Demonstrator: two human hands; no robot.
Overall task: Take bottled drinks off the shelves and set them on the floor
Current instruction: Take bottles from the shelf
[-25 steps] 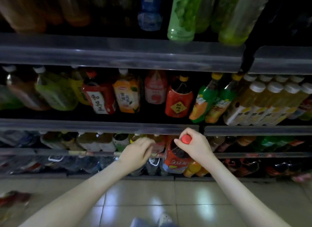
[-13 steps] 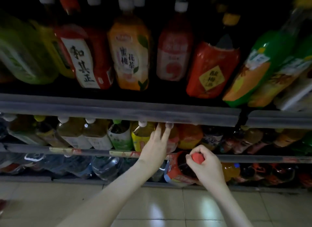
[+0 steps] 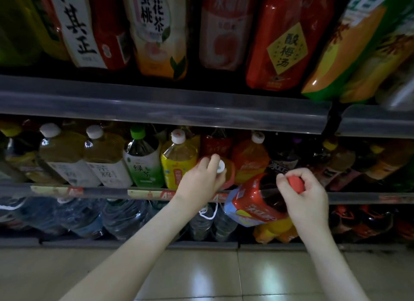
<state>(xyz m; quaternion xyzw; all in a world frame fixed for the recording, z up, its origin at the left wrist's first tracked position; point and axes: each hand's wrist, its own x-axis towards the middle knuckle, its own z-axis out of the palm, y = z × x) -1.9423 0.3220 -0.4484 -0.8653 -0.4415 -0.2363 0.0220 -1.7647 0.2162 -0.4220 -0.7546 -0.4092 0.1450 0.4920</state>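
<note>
My right hand [image 3: 307, 197] grips the red cap of a large dark drink bottle with a red label [image 3: 255, 202]. That bottle hangs tilted in front of the lower shelf rail [image 3: 100, 192]. My left hand [image 3: 201, 182] reaches into the lower shelf. Its fingers curl round the white-capped neck of an orange-red bottle [image 3: 228, 173], which still stands among the others on the shelf. Beside it stand a yellow-labelled bottle [image 3: 179, 164] and an orange bottle [image 3: 251, 159].
Large tea and juice bottles fill the upper shelf [image 3: 156, 105]. Big clear water jugs [image 3: 85, 215] and orange bottles [image 3: 273, 231] stand on the bottom row. Glossy beige floor tiles [image 3: 212, 276] lie below my arms.
The view has closed in on the lower shelf. My left hand went from straight fingers at the shelf edge to curling round the white-capped bottle. My right hand keeps hold of the red-capped bottle.
</note>
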